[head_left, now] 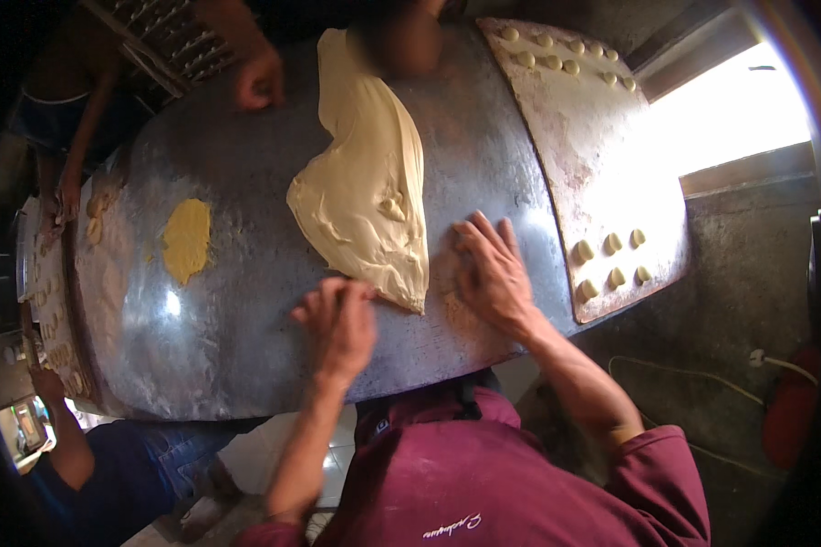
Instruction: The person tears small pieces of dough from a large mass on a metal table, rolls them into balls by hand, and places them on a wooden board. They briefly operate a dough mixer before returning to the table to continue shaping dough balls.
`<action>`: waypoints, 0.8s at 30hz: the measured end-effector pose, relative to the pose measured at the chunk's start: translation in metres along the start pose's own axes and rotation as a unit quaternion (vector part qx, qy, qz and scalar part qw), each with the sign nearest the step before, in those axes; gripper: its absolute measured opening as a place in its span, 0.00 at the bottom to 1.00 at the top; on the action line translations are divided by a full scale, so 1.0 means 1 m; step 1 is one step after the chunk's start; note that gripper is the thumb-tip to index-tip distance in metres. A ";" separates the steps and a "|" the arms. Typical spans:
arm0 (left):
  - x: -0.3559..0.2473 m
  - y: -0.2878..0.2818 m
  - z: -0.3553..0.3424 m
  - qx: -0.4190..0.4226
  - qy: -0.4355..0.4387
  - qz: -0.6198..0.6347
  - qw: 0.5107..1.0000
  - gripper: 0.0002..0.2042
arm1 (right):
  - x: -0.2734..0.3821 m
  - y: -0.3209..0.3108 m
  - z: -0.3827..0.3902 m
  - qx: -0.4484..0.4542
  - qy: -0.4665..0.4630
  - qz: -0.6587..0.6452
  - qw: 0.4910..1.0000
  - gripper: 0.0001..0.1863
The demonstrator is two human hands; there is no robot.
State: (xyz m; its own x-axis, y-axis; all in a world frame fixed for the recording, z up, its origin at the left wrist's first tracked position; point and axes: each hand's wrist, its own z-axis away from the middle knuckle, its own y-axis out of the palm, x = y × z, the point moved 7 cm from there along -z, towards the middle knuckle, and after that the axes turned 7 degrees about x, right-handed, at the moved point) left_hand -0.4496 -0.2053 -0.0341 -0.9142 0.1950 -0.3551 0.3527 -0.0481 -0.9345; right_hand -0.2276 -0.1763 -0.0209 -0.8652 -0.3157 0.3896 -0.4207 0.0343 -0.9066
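On table (246,173): dough sheet (365,178), long axis near-far.

On my feed, a line of white script (452,527) slants across the maroon shirt (529,483); I can't read it reliably.

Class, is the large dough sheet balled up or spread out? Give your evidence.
Spread out: the dough sheet lies long and broad across the dark tabletop, though wrinkled near its lower end, by the left hand.
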 end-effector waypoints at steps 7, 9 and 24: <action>0.007 0.006 0.023 0.055 0.015 -0.027 0.998 0.04 | -0.007 0.002 0.010 0.055 -0.064 -0.034 0.996 0.23; 0.010 0.005 0.016 0.021 -0.015 -0.033 0.999 0.04 | -0.011 -0.004 -0.015 0.033 0.001 -0.018 0.999 0.26; 0.003 -0.001 0.021 0.074 0.069 0.011 0.995 0.02 | -0.007 0.019 -0.006 0.092 -0.090 -0.212 0.969 0.25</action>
State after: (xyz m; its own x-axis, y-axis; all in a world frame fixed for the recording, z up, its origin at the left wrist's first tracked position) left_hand -0.4569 -0.2256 -0.0344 -0.8672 0.3248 -0.3776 0.3288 -0.1962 -0.9238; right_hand -0.2309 -0.1681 -0.0399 -0.5565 -0.4243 0.7144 -0.6587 -0.2988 -0.6905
